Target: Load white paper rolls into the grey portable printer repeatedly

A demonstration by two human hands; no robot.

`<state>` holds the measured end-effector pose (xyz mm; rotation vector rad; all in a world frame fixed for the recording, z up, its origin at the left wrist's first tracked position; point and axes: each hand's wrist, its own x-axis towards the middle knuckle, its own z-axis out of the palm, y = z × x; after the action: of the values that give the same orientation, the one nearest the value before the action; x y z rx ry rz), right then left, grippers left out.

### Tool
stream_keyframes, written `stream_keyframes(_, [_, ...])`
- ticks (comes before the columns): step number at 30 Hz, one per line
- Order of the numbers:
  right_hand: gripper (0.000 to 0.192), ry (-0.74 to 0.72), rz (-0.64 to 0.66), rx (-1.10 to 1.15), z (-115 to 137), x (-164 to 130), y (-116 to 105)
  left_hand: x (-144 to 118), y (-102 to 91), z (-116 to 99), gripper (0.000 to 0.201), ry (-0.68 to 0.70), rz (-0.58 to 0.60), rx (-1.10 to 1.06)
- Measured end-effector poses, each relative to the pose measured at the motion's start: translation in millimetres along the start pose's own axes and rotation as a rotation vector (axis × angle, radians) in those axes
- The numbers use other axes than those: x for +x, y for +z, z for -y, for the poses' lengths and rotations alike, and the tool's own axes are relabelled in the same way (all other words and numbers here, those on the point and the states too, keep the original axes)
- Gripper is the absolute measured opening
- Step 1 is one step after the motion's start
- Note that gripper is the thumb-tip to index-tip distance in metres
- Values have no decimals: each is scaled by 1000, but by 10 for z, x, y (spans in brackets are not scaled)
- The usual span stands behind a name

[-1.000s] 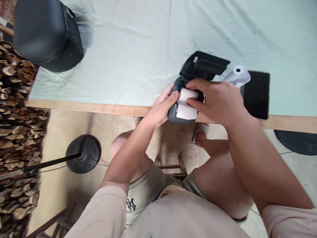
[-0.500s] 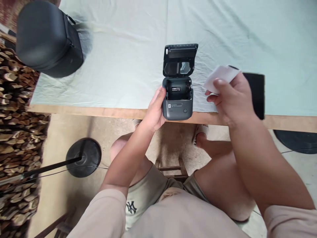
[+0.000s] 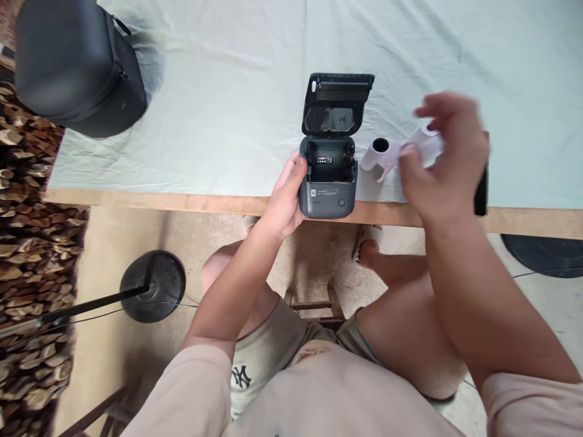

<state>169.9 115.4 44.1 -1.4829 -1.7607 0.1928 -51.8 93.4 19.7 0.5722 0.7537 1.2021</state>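
Note:
A dark label printer (image 3: 331,200) is at the table's front edge, its lid raised and its inner compartment exposed with nothing in it. My left hand (image 3: 288,194) grips the printer's left side, thumb on the edge of the body. To the printer's right lies a white paper roll (image 3: 371,156) with a black core, a strip running from it toward a second white roll (image 3: 426,144). My right hand (image 3: 449,158) hovers over the second roll, blurred, thumb and fingers apart, partly hiding it. Whether the thumb touches the paper is unclear.
A flat black object (image 3: 481,191) shows partly behind my right hand. A black zipped case (image 3: 79,67) stands at the table's far left. Pale cloth (image 3: 228,109) covers the table, leaving a wooden edge (image 3: 182,203) in front. Round black stand bases (image 3: 152,285) sit on the floor.
The white paper, pinched in my right hand before, now shows as two rolls on the cloth beside the printer. My right hand's fingers have spread and lifted. The left hand keeps its grip.

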Motion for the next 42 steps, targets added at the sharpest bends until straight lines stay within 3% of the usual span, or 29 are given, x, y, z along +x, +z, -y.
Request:
stream_keyframes(2, [51, 42, -102, -127, -92, 56, -62, 0, -3, 4, 36, 1, 10, 6])
stream_keyframes(5, [47, 248, -36, -206, -334, 126, 3, 4, -2, 5, 36, 4, 10, 3])
stream_keyframes(9, [33, 392, -44, -23, -552, 147, 141, 4, 5, -3, 35, -2, 9, -14])
stream_keyframes(11, [44, 376, -81, 119, -567, 156, 138, 1, 9, -9, 35, -5, 16, -16])
stream_keyframes(14, [64, 365, -108, 472, -501, 208, 53, -4, 14, -16, 34, -6, 22, -11])
stream_keyframes(18, [49, 433, -62, 1068, -234, 279, -66, 2, 11, -16, 31, 1, 14, 1])
stream_keyframes(21, [48, 366, 97, 1173, 72, 227, -42, 8, 3, -11, 33, 5, 18, 10])
stream_keyframes(23, [48, 184, 142, 1101, 264, 145, 36, 5, 5, -9, 33, 5, 25, 10])
stream_keyframes(26, [54, -95, 177, 587, 456, 26, 156, -15, 26, -8, 32, 28, 44, 9])
stream_keyframes(28, [54, -152, 260, 266, 511, -13, 199, -34, 48, -13, 31, 40, 47, 32])
stream_keyframes(30, [47, -129, 315, 97, 525, -18, 214, -51, 68, -20, 31, 28, 46, 61])
stream_keyframes(35, [19, -151, 294, 25, 510, -7, 246, -49, 68, -24, 34, -12, 18, 25])
stream_keyframes(39, [22, -296, 160, 53, 525, -70, 270, -32, 28, -27, 35, -11, 10, -16])
stream_keyframes(42, [24, -408, 198, 127, 536, -122, 253, -47, 3, -53, 30, -18, 41, 35])
